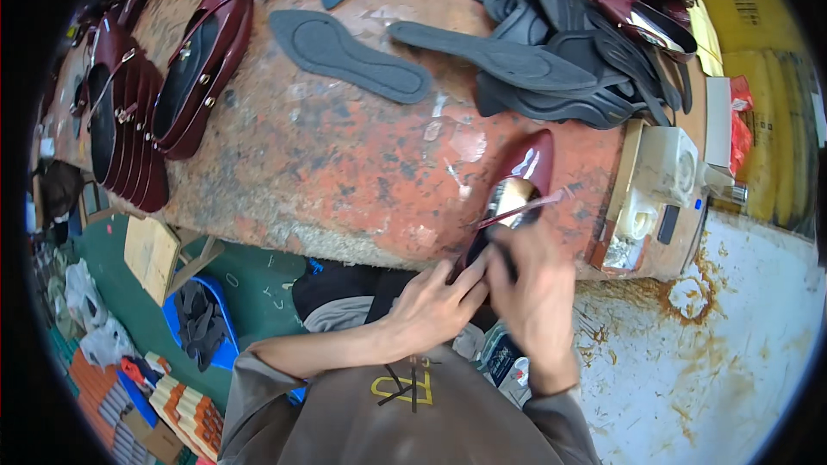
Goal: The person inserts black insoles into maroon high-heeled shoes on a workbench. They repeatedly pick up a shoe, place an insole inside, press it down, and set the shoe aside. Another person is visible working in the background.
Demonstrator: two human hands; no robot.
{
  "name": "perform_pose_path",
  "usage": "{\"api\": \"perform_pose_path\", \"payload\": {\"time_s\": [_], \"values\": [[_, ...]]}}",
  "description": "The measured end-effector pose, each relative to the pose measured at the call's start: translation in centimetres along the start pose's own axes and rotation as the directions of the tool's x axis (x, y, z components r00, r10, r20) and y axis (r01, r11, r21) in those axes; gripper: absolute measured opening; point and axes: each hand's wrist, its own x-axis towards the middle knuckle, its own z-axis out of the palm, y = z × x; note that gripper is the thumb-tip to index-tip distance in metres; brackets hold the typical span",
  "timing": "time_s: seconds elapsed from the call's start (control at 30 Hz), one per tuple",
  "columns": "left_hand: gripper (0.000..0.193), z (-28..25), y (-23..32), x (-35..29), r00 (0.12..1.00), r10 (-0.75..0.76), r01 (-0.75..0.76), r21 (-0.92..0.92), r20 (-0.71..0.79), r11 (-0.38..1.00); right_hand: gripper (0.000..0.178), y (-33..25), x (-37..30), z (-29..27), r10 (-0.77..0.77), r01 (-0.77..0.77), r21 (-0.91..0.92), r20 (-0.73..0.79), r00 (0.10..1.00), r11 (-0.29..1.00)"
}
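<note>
A glossy burgundy pointed-toe shoe [530, 159] lies near the table's front edge, its toe pointing away from me. A thin strap [547, 199] of the same colour sticks out across its opening, and a shiny metallic-looking patch shows inside. My left hand [431, 314] is closed around the heel end, fingers wrapped on the shoe. Over the opening, my right hand [538, 297] is bent downward and smeared by motion. A dark part shows beneath its fingers; whether they hold it, I cannot make out.
Beyond the shoe lie a single dark grey insole [345, 56] and an insole pile [560, 68]. Nested burgundy shoes [202, 77] stand left; another shoe [637, 21] rests beside the pile. A wooden tray [613, 206] borders the right, near a white plastic holder [663, 163]. A blue bin [228, 353] stands below.
</note>
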Motion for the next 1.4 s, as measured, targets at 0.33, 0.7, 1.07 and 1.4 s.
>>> {"api": "perform_pose_path", "payload": {"time_s": [0.33, 0.7, 1.07, 1.4], "values": [[0.060, 2.7, -0.4, 1.6, 0.990, -0.127, 0.132, -0.080, 0.063, 0.988, 0.112, -0.8, 0.3, 5.3, 0.092, -0.093, -0.108, -0.015, 0.996, 0.990], [0.046, 3.3, 0.1, 2.4, 0.995, -0.100, 0.099, -0.011, -0.031, 0.995, 0.110, 1.2, 5.1, 2.8, 0.116, -0.106, -0.073, 0.140, 0.983, 0.992], [0.042, 4.7, -0.2, 2.7, 0.978, -0.006, 0.021, 0.071, -0.210, 0.997, 0.106, 1.8, 3.0, 5.8, -0.038, -0.007, -0.234, -0.189, 0.981, 0.972], [0.066, -4.1, -5.8, 0.7, 0.906, 0.178, -0.114, 0.185, -0.383, 0.976, 0.092, 0.7, -0.5, 4.6, -0.239, 0.237, -0.340, 0.036, 0.970, 0.910]]}}
